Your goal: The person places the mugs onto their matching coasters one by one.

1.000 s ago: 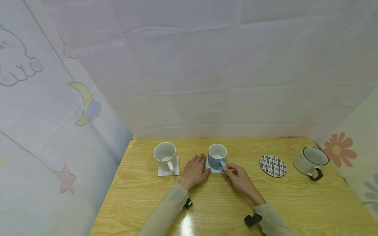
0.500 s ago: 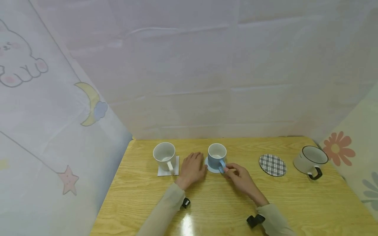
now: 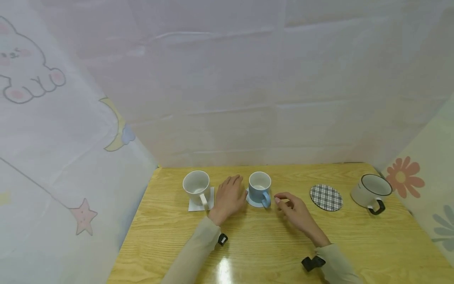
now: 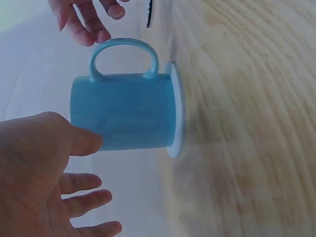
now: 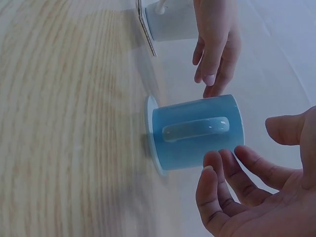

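A blue mug with a white inside stands upright on a round pale blue coaster near the middle of the table. Its handle points toward the person and slightly right. Just left of the mug is my left hand, its fingers extended and holding nothing. In the left wrist view the thumb overlaps the mug's side; whether it touches I cannot tell. To the right of the handle, my right hand hovers apart from it with loosely bent fingers and nothing between them.
On a white square coaster at the left stands a white mug. Toward the right lie a round plaid coaster and, beyond it, a white mug with a black handle. Wall sheets close off the table's back and sides.
My right hand has let go of the blue mug's handle and drawn back to the right. The left hand has lifted off the coaster's edge, moving slightly left and farther back.
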{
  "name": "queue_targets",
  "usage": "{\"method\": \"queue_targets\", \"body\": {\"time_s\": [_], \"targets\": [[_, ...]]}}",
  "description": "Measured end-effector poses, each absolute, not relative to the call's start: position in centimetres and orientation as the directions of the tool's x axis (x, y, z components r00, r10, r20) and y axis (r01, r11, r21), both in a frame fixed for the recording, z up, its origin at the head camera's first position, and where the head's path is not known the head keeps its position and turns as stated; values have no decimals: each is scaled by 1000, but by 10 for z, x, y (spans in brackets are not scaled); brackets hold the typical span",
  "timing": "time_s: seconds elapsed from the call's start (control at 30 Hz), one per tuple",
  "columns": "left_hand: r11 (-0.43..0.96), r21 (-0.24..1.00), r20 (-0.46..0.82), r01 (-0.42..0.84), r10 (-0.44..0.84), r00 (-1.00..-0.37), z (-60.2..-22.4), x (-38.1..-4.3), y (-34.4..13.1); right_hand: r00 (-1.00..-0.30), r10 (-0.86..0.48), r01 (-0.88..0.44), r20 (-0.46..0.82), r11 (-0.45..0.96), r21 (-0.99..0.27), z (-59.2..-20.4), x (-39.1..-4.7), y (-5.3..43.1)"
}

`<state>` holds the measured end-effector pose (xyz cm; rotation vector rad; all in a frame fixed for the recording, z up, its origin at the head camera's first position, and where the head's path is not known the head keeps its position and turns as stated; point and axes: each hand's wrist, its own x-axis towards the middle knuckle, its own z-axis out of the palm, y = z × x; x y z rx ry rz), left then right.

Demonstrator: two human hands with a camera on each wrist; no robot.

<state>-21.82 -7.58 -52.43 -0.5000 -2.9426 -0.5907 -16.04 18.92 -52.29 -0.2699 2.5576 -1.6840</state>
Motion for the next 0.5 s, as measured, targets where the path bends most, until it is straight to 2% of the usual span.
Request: {"method": "queue_targets", "body": {"time_s": [0.5], "targets": [[836,370,272,406,321,-907,-499,-214,-68,-981,-169,-165,97,461,-872,-505,-156,211]]}}
